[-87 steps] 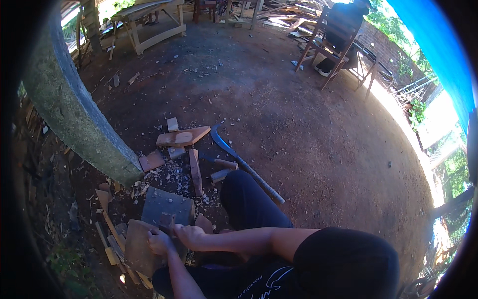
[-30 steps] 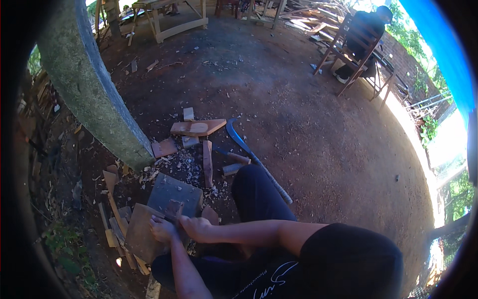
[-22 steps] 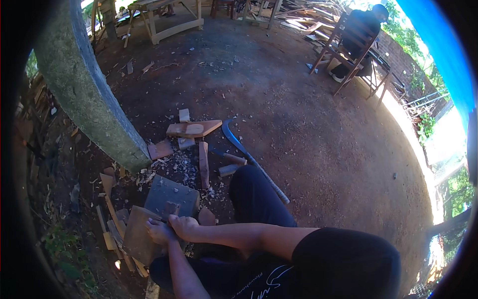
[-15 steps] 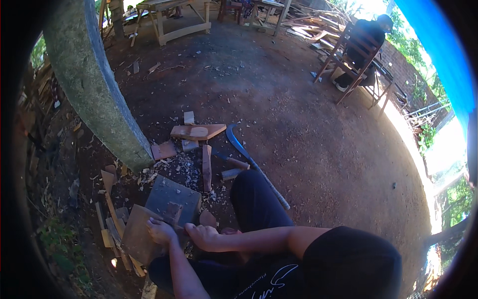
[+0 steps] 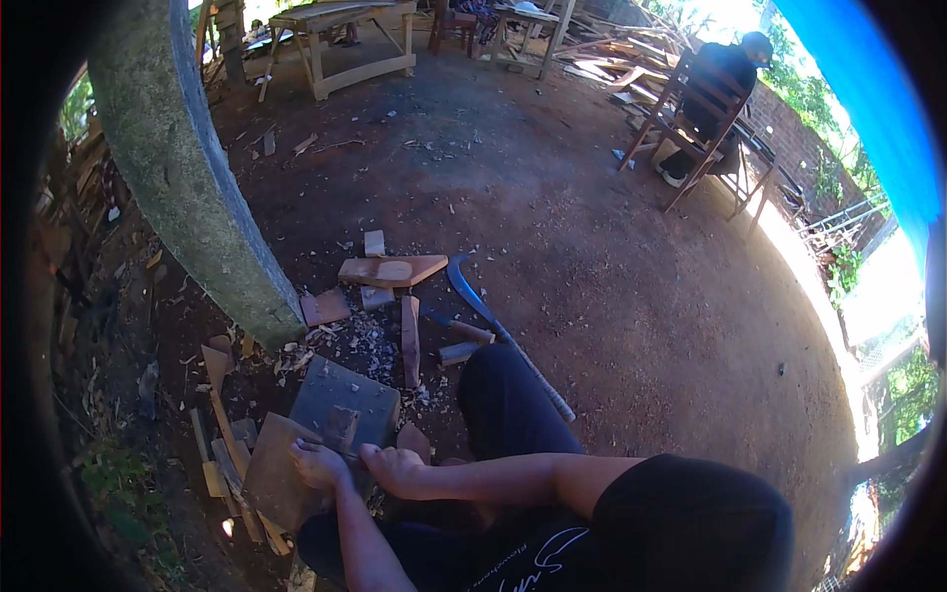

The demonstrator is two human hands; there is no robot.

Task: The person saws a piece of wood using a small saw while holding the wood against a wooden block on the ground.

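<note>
My left hand (image 5: 321, 464) is closed, its fingers bent in at the edge of a brown wooden block (image 5: 276, 469). Close to its right, my right hand (image 5: 397, 471) is a fist, thumb toward the left hand. Something thin seems to run between the two hands, too small and dark to make out. Just beyond them is a grey, square-faced block (image 5: 370, 395) with a small reddish-brown wood piece (image 5: 340, 424) on top. A rounded brown piece (image 5: 414, 441) shows behind my right hand.
A curved-blade sickle (image 5: 503, 331) lies beyond my knee, near a shaped wooden piece (image 5: 395, 269) and an upright-lying wood strip (image 5: 410, 340). Shavings surround them. A concrete post (image 5: 187, 187) stands left, wood offcuts (image 5: 222, 434) below it. A person (image 5: 718, 84) sits at far right.
My right hand has shifted slightly left, nearer to my left hand. The left hand stays almost in place. The whole view has tilted a little.
</note>
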